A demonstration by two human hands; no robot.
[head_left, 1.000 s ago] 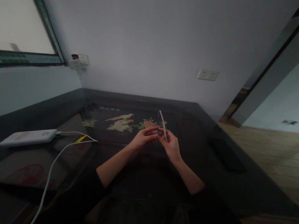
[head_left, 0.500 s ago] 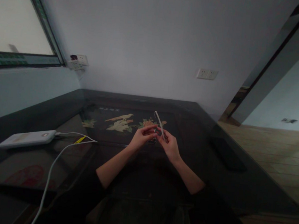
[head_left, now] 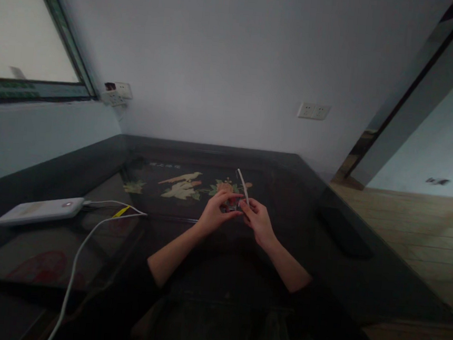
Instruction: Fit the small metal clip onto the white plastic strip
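Note:
Above the dark table (head_left: pixel 218 259), my right hand (head_left: pixel 259 220) is closed on a thin flat thing with a pale edge (head_left: pixel 242 182). It stands tilted and almost edge-on to me, so its kind does not show. My left hand (head_left: pixel 217 211) is just left of it, thumb and fingers curved toward the lower part of the flat thing. Small bright glints show between those left fingers, but I cannot make out what is there. The fingertips of both hands nearly meet.
On the left lies a white power bank (head_left: pixel 42 211) with a white cable (head_left: pixel 80 252) carrying a yellow tag. A dark flat object (head_left: pixel 343 233) lies to the right. The tabletop has a bird-and-flower picture (head_left: pixel 183 185). Wall sockets (head_left: pixel 313 111) are behind.
My left thumb and fingers have spread a little further apart. My right fingers have shifted their hold low on the flat thing, which has moved slightly right.

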